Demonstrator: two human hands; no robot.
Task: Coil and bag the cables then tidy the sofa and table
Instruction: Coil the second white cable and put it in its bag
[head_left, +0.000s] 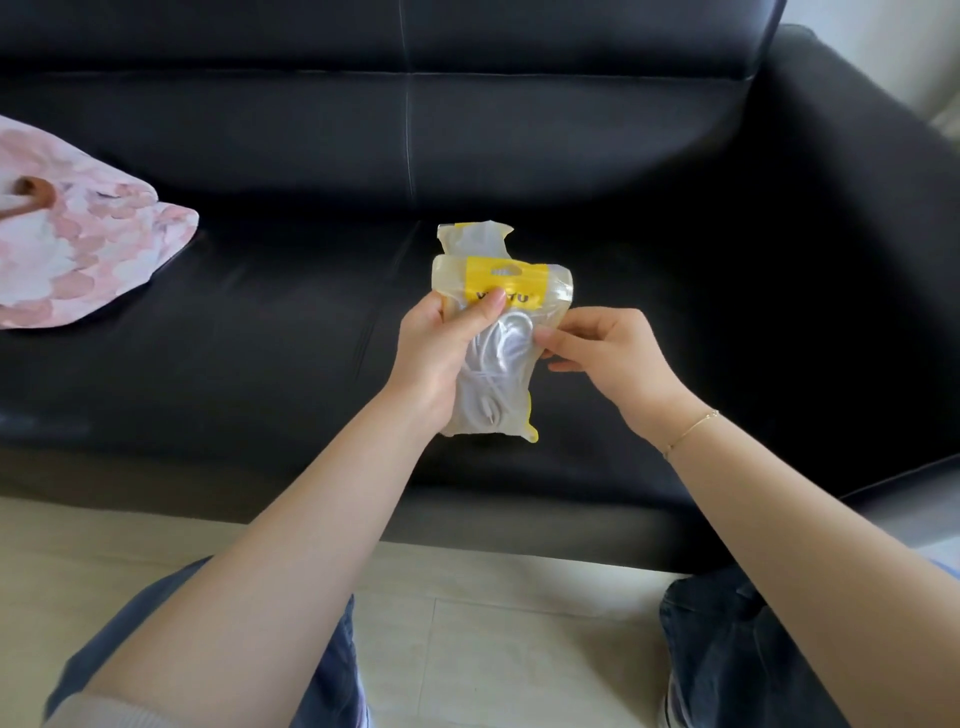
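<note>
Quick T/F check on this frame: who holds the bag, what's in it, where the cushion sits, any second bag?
1. The left hand grips the bag with its thumb across the yellow label. True.
2. The right hand hangs idle, away from the bag. False: its fingers pinch the bag's right edge.
3. A coiled white cable sits inside the bag. True.
4. The pink cushion lies on the floor. False: it rests on the black sofa, at the left.
5. A second bag shows behind the held one. True.
</note>
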